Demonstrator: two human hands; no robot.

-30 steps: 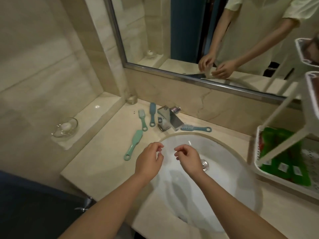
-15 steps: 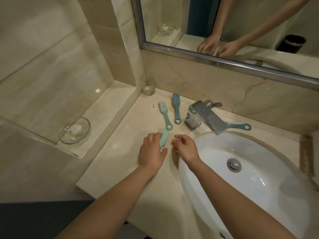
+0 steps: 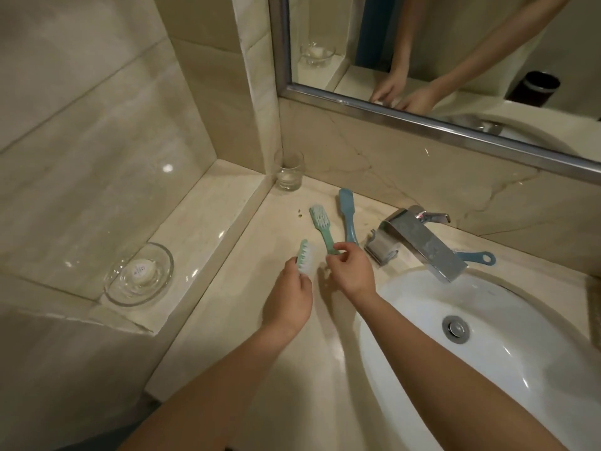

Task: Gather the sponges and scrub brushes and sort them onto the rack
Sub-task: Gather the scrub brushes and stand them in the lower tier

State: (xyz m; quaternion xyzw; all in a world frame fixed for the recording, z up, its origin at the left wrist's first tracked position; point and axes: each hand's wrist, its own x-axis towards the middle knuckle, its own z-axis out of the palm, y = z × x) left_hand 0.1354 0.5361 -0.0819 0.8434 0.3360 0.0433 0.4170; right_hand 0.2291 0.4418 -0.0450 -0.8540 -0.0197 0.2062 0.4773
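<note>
Head view looks down on a stone counter point(image 3: 247, 320) left of a white basin point(image 3: 487, 369). The left grip point(image 3: 289, 296) is curled round the handle of 1 green scrub brush point(image 3: 305, 260). Its white-bristled head sticks out past the fingers toward the far side and seems raised off the counter.

The right grip point(image 3: 351, 271) pinches, between thumb and forefinger, the near end of a 2nd green brush point(image 3: 320, 226) that lies on the counter. That brush's long axis runs from the pinched handle end away to the far left, with pale bristles facing up at the far end. Judging by this, lifting it means drawing the handle up and back toward the person.

A blue brush point(image 3: 347, 216) lies just right of it and nearly parallel, its near end close to the right grip, which is the nearer hand. Another blue handle point(image 3: 476, 257) with a ring end pokes out from behind the faucet point(image 3: 422, 242), well apart from both hands. No rack or sponge is in view.
</note>
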